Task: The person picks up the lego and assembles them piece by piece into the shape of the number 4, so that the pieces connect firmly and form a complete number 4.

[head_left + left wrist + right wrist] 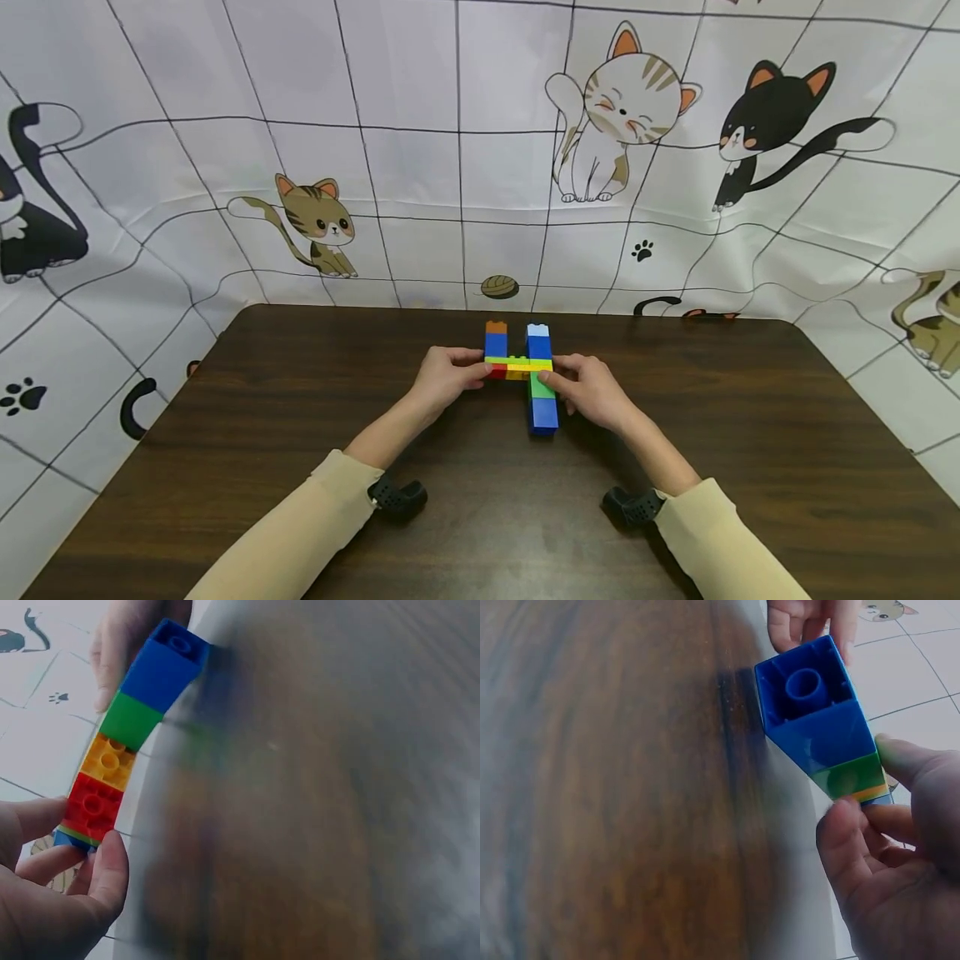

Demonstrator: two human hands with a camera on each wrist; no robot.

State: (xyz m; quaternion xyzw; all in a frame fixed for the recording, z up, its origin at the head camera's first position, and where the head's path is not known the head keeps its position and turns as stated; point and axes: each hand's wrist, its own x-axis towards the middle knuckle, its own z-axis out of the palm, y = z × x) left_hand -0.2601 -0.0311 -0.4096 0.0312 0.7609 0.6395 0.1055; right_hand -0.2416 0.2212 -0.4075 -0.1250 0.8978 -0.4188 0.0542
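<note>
Both hands hold one built shape of toy building bricks [542,414] close over the table. A long column has pale blue and blue bricks at its far end, then yellow, green and a blue brick [832,735] nearest the person, its hollow underside showing. A lime and yellow-red crosspiece runs left to a short upright of blue topped by an orange brick [496,327]. My left hand [442,379] pinches the crosspiece's left end by the red brick [94,804]. The right hand [592,387] grips the column around the green brick [542,386] from the right.
The dark brown wooden table [300,417] spreads out around the hands. Behind it and at its sides hangs a white curtain [412,175] with a grid and cartoon cats. Each wrist wears a black band [399,497] below a pale yellow sleeve [300,521].
</note>
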